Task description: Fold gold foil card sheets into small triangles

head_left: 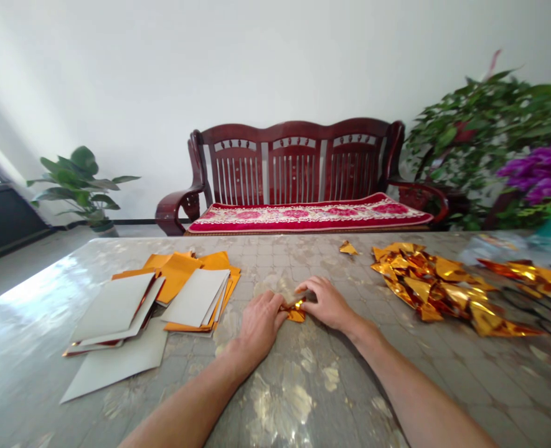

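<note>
Left hand (pixel 259 322) and right hand (pixel 327 303) on a gold foil piece (pixel 296 313) (folded pile (pixel 436 286) alongside)

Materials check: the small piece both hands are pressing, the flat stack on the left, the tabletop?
Folded piece: looks like metallic gold foil paper, mirror glints. Flat sheets: likely foil-backed paper or thin card, matte grey backs, orange-gold faces. Table: glossy, marble-patterned; stone or laminate, can't tell.

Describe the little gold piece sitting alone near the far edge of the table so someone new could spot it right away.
Start at the red wooden bench against the wall, then drop to the table's far edge just in front of it. Left of the big heap of folded gold foil pieces lies a single small gold foil piece. It alone sits by itself, touching neither the heap nor either hand.
</note>
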Motion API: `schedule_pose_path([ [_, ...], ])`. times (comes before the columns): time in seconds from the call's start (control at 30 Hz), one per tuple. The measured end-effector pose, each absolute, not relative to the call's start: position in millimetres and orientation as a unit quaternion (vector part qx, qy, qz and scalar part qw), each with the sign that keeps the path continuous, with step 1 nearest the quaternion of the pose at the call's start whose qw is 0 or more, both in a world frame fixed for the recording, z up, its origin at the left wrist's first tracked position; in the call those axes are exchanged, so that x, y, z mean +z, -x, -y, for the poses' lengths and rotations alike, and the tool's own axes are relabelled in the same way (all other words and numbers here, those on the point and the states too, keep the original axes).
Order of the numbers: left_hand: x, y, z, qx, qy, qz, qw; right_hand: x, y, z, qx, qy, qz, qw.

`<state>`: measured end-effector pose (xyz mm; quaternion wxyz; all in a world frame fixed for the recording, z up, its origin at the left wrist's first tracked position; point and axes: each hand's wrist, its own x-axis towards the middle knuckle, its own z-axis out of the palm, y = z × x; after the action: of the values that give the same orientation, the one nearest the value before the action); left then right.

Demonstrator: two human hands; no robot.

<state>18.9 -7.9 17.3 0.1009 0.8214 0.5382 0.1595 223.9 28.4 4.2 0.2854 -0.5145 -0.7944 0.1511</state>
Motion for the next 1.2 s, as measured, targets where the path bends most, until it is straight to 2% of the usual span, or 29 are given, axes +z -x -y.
schedule_pose_path([
  [0.23, 16, -20, 8, 0.152, -0.839, -0.519, 0.057, 7, -230, -26, 0.123, 0.464, 0.833, 0.275],
  [0.57, 21, -18, 5, 0.144, -0.806, -0.565, 0.099, 12, -224, -25, 0.125, 0.538, 0.806, 0.214],
  [0.87, 22, -13, 5, 0.145, -0.797, -0.579, 0.092, 17, -225, -24, 0.105, 0.503, 0.83, 0.215],
  [1.07, 14, -12, 3, 0.223, -0.772, -0.566, 0.186, 12, -230, -29, 0.194, 0.496, 0.816, 0.224],
  [1.2, 6, -10, -3, 0.347, -0.705, -0.551, 0.281, 14, -230, -31, 0.247, 0.46, 0.812, 0.261],
])
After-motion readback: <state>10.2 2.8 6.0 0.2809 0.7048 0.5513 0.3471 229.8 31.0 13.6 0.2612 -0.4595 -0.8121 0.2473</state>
